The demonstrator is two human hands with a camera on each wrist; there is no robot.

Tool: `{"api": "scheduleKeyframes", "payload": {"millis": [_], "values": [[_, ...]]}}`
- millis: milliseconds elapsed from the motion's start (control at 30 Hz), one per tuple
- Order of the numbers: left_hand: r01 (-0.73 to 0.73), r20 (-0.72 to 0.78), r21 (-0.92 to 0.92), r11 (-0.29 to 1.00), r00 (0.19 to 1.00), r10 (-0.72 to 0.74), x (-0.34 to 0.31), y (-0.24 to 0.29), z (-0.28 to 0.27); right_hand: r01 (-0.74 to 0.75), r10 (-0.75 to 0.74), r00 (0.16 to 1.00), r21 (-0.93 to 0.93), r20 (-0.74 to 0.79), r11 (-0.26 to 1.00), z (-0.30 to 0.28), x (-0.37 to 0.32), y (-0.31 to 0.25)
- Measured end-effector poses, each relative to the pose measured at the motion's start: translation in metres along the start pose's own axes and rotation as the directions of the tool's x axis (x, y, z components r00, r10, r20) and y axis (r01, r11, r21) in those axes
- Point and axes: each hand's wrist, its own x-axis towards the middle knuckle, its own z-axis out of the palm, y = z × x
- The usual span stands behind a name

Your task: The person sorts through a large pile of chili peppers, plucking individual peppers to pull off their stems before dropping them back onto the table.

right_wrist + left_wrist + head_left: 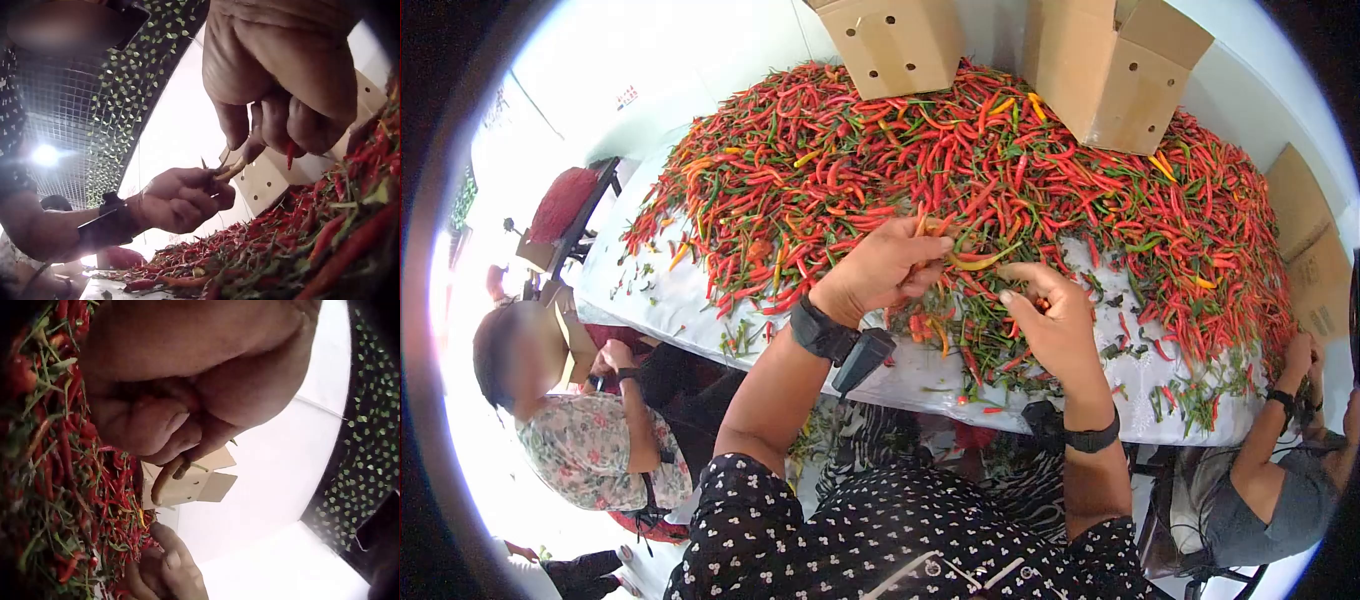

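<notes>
My left hand (pixel 885 265) pinches a curved yellow-orange chili pepper (pixel 980 264) between thumb and fingers, above the pile. In the left wrist view that pepper (pixel 161 486) sticks out past the fingertips. My right hand (pixel 1055 322) is just to the right, thumb and forefinger parted near the pepper's free end. The right hand's other fingers are curled, and a red chili pepper (pixel 290 154) pokes out from under them in the right wrist view; most of it is hidden. Beneath both hands lie loose chilies and green stems (pixel 995 345).
A big heap of red chilies (pixel 830 170) covers the table (pixel 625 290). Two cardboard boxes (pixel 900 50) (pixel 1100 90) stand in the heap at the back. One person (pixel 590 430) sits at the left, another (pixel 1270 490) at the right edge.
</notes>
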Motion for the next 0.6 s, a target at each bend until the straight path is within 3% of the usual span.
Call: {"api": "scheduleKeyframes", "payload": {"millis": [100, 167, 300, 367, 400, 467, 600], "values": [[0.024, 0.033, 0.032, 0.999, 0.999, -0.025, 0.004, 0.0, 0.01, -0.001, -0.006, 0.994, -0.069, -0.105, 0.998, -0.002, 0.0, -0.006], [-0.007, 0.07, 0.181, 0.983, 0.998, -0.006, 0.003, -0.001, 0.014, 0.044, -0.06, 0.973, -0.076, -0.222, 0.996, 0.001, -0.003, -0.008], [-0.027, -0.008, 0.331, 0.943, 0.999, 0.032, 0.004, -0.005, 0.016, 0.064, -0.083, 0.962, -0.078, -0.26, 0.995, 0.001, -0.006, -0.017], [-0.074, -0.052, 0.361, 0.93, 0.994, 0.1, 0.005, -0.008, 0.013, 0.142, -0.176, 0.97, -0.195, -0.17, 0.97, 0.001, -0.007, -0.019], [-0.079, -0.054, 0.356, 0.931, 0.993, 0.105, 0.005, -0.009, 0.011, 0.145, -0.179, 0.97, -0.199, -0.165, 0.969, 0.002, -0.007, -0.02], [-0.066, -0.065, 0.277, 0.959, 0.994, 0.087, 0.005, -0.011, 0.008, 0.224, -0.274, 0.958, -0.376, -0.083, 0.899, 0.003, -0.005, -0.023], [-0.125, -0.046, 0.12, 0.985, 0.99, 0.131, 0.001, -0.015, 0.006, 0.299, -0.361, 0.931, -0.448, -0.057, 0.842, 0.011, -0.001, -0.015]]}}
